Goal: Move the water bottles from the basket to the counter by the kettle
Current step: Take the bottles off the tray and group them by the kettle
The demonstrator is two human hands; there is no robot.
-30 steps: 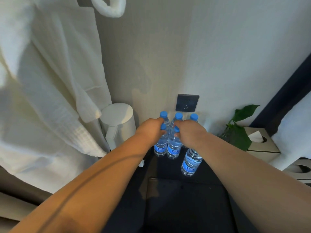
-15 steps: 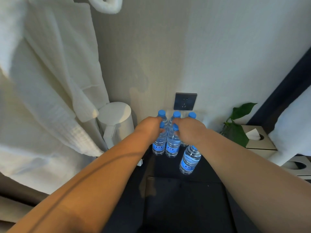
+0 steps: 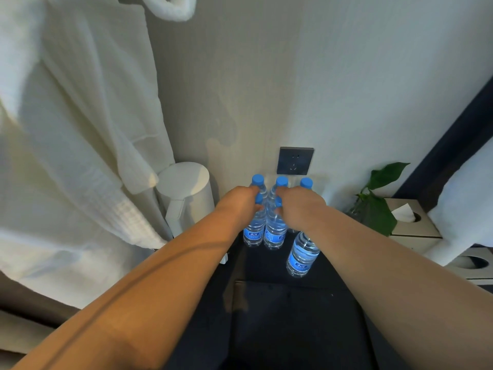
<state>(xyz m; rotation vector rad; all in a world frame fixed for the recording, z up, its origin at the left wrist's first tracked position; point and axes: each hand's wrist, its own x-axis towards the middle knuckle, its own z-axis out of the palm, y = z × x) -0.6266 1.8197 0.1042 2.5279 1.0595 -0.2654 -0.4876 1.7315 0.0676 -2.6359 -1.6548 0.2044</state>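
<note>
Several clear water bottles with blue caps and blue labels stand on the dark counter [image 3: 266, 303] against the wall, right of the white kettle [image 3: 186, 198]. My left hand [image 3: 240, 201] grips the neck of the front left bottle [image 3: 253, 231]. My right hand [image 3: 298, 206] grips the neck of the bottle beside it [image 3: 274, 233]. Both bottles stand upright, touching each other. Another bottle [image 3: 302, 256] stands lower right, partly under my right forearm. Three more caps show in the back row [image 3: 281, 180]. No basket is in view.
A white bathrobe [image 3: 66, 156] hangs at the left, reaching down beside the kettle. A dark wall socket [image 3: 294, 161] sits just above the bottles. At the right are a green plant [image 3: 373, 209], a tissue box [image 3: 410, 222] and a white towel [image 3: 464, 204].
Both hands stay closed on the two front bottle necks. The bottles and hands have hardly shifted; the view has drifted slightly.
</note>
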